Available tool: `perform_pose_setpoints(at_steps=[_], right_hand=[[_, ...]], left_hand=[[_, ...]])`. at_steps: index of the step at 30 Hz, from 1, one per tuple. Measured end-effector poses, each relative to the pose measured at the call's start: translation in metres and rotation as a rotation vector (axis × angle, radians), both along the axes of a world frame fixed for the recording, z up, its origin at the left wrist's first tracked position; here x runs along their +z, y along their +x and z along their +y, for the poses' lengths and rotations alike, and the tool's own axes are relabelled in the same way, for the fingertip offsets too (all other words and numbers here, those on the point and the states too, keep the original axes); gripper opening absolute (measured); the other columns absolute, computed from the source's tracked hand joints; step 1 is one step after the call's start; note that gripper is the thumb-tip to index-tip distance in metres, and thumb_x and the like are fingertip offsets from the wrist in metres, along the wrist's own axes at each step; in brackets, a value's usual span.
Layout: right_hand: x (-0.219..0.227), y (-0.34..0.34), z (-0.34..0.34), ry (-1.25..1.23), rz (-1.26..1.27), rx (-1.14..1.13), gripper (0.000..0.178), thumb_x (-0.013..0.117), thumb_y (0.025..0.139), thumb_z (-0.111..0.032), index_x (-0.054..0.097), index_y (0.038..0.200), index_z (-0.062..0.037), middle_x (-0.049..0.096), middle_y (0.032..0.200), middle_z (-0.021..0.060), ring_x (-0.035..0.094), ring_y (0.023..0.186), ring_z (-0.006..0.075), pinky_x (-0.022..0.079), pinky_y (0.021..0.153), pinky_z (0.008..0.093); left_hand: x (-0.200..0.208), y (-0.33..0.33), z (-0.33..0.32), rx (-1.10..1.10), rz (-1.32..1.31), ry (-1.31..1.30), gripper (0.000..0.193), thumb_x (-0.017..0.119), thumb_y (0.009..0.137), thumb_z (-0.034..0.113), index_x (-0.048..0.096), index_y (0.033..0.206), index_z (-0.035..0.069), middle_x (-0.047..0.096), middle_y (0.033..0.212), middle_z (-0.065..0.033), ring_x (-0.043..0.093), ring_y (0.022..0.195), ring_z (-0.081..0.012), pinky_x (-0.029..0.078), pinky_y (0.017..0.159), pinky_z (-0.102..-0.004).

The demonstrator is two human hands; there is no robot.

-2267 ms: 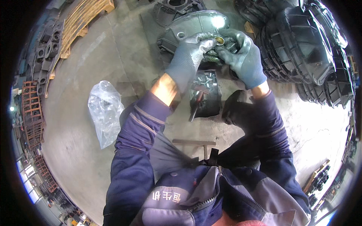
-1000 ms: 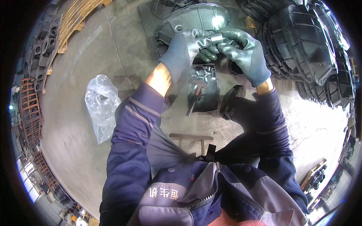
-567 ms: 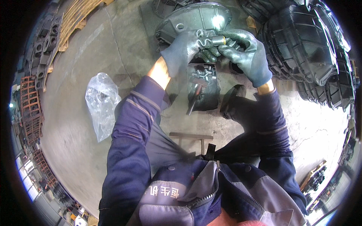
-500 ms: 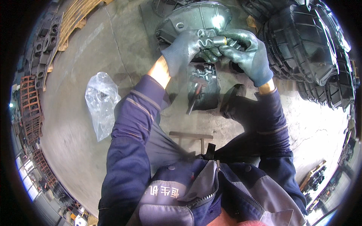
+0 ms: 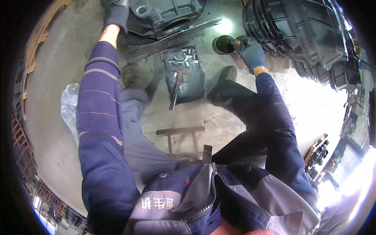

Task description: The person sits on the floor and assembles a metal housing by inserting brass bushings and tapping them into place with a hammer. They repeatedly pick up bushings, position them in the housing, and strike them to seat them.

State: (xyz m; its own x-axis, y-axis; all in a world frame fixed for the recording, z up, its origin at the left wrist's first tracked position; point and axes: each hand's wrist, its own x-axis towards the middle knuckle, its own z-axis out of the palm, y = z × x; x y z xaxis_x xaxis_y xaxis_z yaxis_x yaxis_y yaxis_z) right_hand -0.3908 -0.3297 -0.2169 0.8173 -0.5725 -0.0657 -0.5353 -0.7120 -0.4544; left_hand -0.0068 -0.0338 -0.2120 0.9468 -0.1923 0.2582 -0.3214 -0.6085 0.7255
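Note:
My right hand (image 5: pixel 250 51), in a grey glove, pinches a small metal sleeve (image 5: pixel 236 42) with a brass-coloured end at the rim of a small dark round pot (image 5: pixel 223 44) on the floor. My left hand (image 5: pixel 116 12), also gloved, reaches far up to the picture's top edge and rests against a dark metal casting (image 5: pixel 164 15). Its fingers are partly cut off by the rim, so its grip is unclear. Between my boots lies a dark flat tray (image 5: pixel 196 84) holding several short metal sleeves and a hammer (image 5: pixel 177 84).
A stack of big black ribbed housings (image 5: pixel 297 31) stands at the upper right, close to the pot. A clear plastic bag (image 5: pixel 69 107) lies on the concrete floor at the left. A low metal stool (image 5: pixel 181 133) sits under me. Wooden pallets line the far left.
Both hands were together over the casting, working a sleeve. Now they are apart: the left has reached up to the casting, the right has carried the sleeve to the pot. The view has tilted.

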Motion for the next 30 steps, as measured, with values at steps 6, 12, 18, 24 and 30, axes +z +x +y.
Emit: perform_pose_setpoints(at_steps=[6,12,18,24,30], right_hand=[[-0.097,0.007,-0.029,-0.081,0.158,0.065,0.033,0.067,0.093,-0.036,0.076,0.114,-0.0124,0.073,0.114,0.0182,0.070,0.103,0.0381,0.055,0.092,0.0465],[-0.164,0.022,-0.037,-0.135,0.323,0.067,0.034,0.072,0.092,-0.032,0.074,0.122,-0.0171,0.072,0.122,0.0149,0.069,0.110,0.0349,0.054,0.095,0.0441],[-0.196,0.028,-0.044,-0.129,0.423,0.086,0.034,0.068,0.091,-0.026,0.073,0.124,-0.0205,0.073,0.121,0.0128,0.069,0.111,0.0340,0.055,0.097,0.0443],[-0.212,0.030,-0.046,-0.157,0.509,0.083,0.033,0.066,0.092,-0.024,0.073,0.123,-0.0200,0.073,0.120,0.0123,0.070,0.111,0.0339,0.055,0.097,0.0446],[-0.221,0.029,-0.048,-0.219,0.515,0.121,0.027,0.062,0.094,-0.019,0.076,0.117,-0.0159,0.076,0.113,0.0150,0.073,0.106,0.0330,0.057,0.092,0.0440]], left_hand=[[-0.036,0.031,0.004,-0.020,-0.068,0.137,0.078,0.049,0.099,0.066,0.057,0.141,0.001,0.058,0.141,-0.0254,0.052,0.135,-0.0389,0.043,0.110,-0.0444],[-0.031,0.034,0.011,-0.030,-0.053,0.154,0.072,0.050,0.100,0.062,0.060,0.138,0.001,0.060,0.136,-0.0250,0.055,0.130,-0.0386,0.044,0.106,-0.0442],[-0.029,0.035,0.011,-0.049,-0.045,0.154,0.067,0.050,0.101,0.058,0.062,0.134,0.001,0.063,0.130,-0.0245,0.058,0.124,-0.0382,0.046,0.103,-0.0440],[-0.027,0.033,0.010,-0.051,-0.029,0.145,0.061,0.051,0.101,0.054,0.064,0.130,0.002,0.065,0.124,-0.0240,0.060,0.119,-0.0379,0.047,0.099,-0.0438],[-0.032,0.031,0.009,-0.068,-0.009,0.134,0.056,0.051,0.102,0.050,0.066,0.126,0.002,0.067,0.119,-0.0236,0.063,0.113,-0.0375,0.049,0.096,-0.0436]])
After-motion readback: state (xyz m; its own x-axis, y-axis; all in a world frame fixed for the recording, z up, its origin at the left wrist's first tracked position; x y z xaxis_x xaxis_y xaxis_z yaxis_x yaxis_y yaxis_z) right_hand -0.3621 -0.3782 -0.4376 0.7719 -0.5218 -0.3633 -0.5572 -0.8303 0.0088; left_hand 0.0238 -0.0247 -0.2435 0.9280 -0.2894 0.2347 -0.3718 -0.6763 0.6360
